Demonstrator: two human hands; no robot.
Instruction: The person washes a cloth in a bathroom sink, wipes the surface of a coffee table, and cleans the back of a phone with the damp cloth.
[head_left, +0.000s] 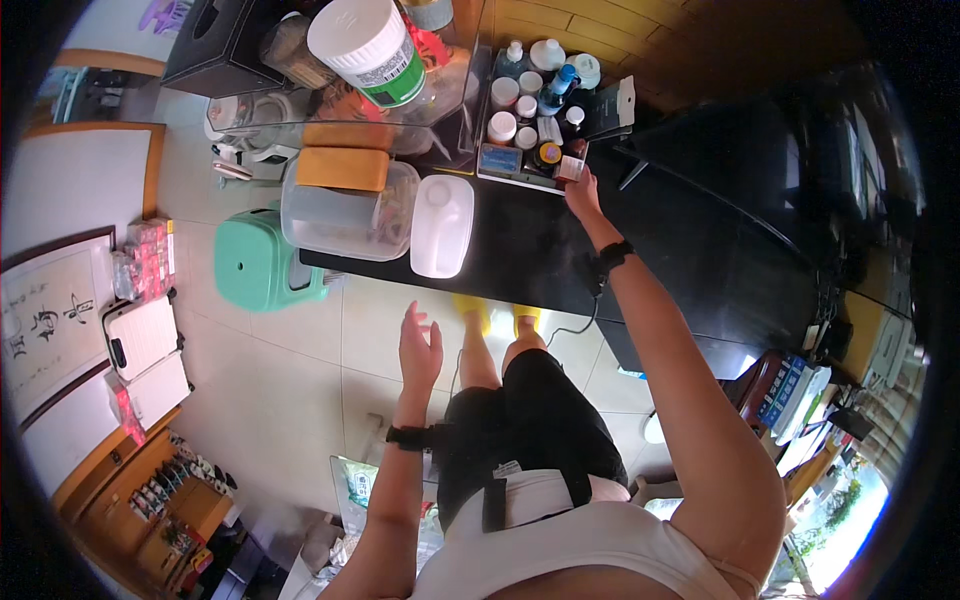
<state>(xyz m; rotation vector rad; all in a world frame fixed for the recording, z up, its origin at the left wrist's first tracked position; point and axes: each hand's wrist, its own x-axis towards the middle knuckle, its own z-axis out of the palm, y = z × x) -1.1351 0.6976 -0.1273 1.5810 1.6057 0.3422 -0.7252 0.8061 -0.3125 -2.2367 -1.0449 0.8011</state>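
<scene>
Our right hand [581, 190] is at the near right corner of a white-rimmed tray [520, 183], its fingers against a small pale-labelled item [569, 168]; we cannot tell whether they grip it or the tray's edge. Beside that item we see a yellow-topped jar [548, 154], with white-capped bottles and a blue bottle [555, 95] behind. The tray sits on a black tabletop [520, 240]; farther left stand a white container [442, 226] and a clear plastic box [300, 215]. Our left hand [421, 350] hangs before the table, fingers loosely spread.
</scene>
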